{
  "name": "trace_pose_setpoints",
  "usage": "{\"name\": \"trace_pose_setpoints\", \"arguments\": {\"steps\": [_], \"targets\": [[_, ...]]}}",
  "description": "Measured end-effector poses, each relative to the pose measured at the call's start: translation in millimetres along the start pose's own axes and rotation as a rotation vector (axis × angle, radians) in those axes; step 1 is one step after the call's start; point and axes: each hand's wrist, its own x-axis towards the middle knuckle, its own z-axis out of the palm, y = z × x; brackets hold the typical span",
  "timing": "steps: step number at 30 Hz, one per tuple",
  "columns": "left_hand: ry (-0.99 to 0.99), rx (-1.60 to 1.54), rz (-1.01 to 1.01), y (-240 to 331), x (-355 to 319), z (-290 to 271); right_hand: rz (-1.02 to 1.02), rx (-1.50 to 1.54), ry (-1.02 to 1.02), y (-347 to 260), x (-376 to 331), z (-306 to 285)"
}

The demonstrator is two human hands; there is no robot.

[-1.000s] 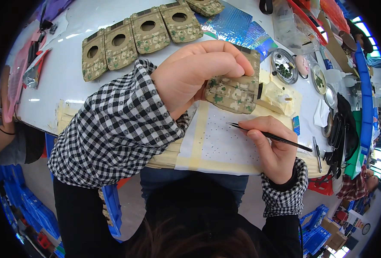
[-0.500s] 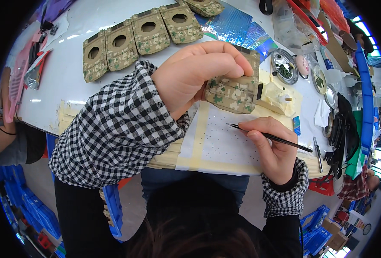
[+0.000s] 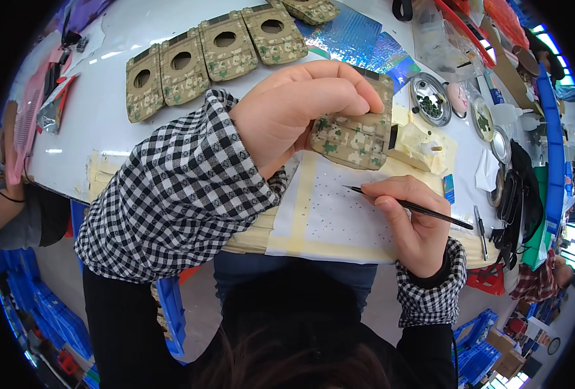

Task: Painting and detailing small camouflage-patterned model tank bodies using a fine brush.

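My left hand is closed around a camouflage-patterned piece, tilted up over the paper, its fingers curled over the top. My right hand pinches a slim black tool with a fine, pale tip; whether it is tweezers or a brush I cannot tell. That tip points left, just below the camouflage piece and apart from it. Underneath lies a white sheet dotted with many tiny dark specks and edged with yellowish tape. Part of the held piece is hidden behind my left fingers.
Several camouflage pieces with round holes lie in a row at the far left. Beyond my hands is shiny blue holographic sheeting. To the right are a round tin with dark green bits, a yellowish block and another slim tool.
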Motion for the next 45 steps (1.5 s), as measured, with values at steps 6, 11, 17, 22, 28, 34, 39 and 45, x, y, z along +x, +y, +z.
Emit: {"name": "trace_pose_setpoints", "arguments": {"steps": [6, 11, 17, 22, 28, 34, 39, 45], "targets": [[0.002, -0.011, 0.007, 0.3, 0.3, -0.2, -0.001, 0.003, 0.011, 0.2, 0.5, -0.3], [0.007, -0.005, 0.005, 0.6, 0.2, -0.2, 0.000, 0.028, 0.026, -0.3, -1.8, -1.2], [0.025, -0.031, -0.016, 3.5, -0.8, -1.4, -0.077, 0.102, 0.088, -7.6, -6.7, -18.0], [-0.080, -0.113, -0.058, 6.3, -1.9, -0.6, -0.226, 0.093, 0.154, -28.5, 3.8, -39.7], [-0.207, -0.173, -0.080, 3.5, -4.1, -2.1, -0.402, 0.056, 0.011, -41.8, 33.3, -45.1], [-0.254, -0.215, -0.131, 5.9, -6.0, -1.1, -0.435, 0.154, -0.032, -36.0, 40.2, -37.8], [-0.268, -0.209, -0.154, 5.7, -7.2, -0.4, -0.413, 0.162, -0.069, -35.7, 41.3, -37.5], [-0.278, -0.223, -0.169, 4.3, -6.0, -0.8, -0.426, 0.139, -0.090, -33.8, 42.3, -38.8]]}}
